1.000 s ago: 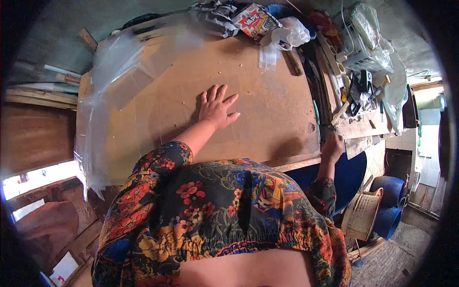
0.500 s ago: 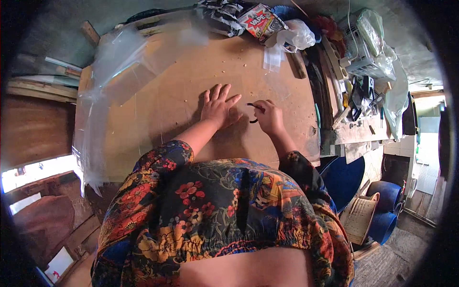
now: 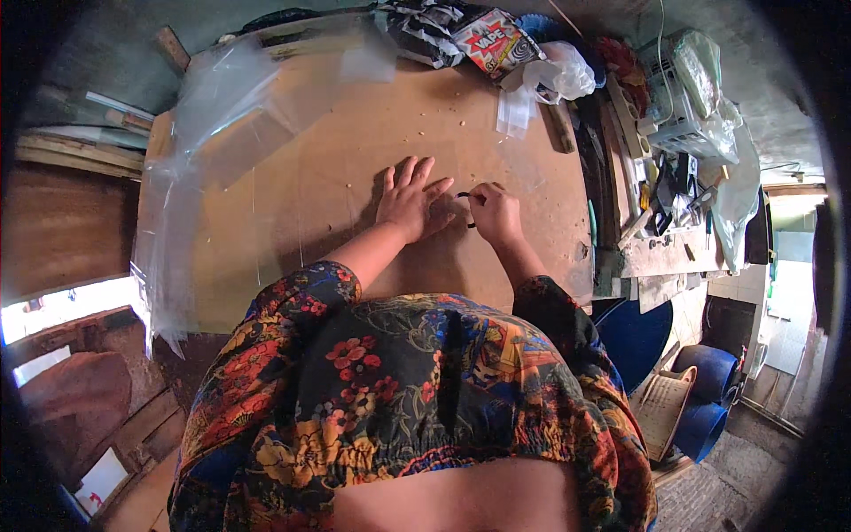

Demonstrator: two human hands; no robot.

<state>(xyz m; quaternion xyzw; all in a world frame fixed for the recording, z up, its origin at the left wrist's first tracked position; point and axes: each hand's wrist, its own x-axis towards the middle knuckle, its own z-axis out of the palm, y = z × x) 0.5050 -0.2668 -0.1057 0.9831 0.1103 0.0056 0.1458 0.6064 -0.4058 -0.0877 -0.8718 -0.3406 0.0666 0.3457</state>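
My left hand lies flat on the brown board, fingers spread, over what looks like a thin clear plastic sheet. Just to its right, my right hand is closed around a small black curved thing. Both ends of this thing stick out on the left side of my fingers, bent like an open ring. Its middle is hidden by the fingers, and its exact kind cannot be made out. The left thumb and the black thing are close together.
Clear plastic sheets hang over the board's left side. Along the back lie a printed box and a white plastic bag. To the right, a shelf holds a grey basket and tools; blue barrels stand below.
My right hand has shifted very slightly left, still holding the black curved thing. My left hand stays flat in nearly the same place. The whole view has tilted a little.
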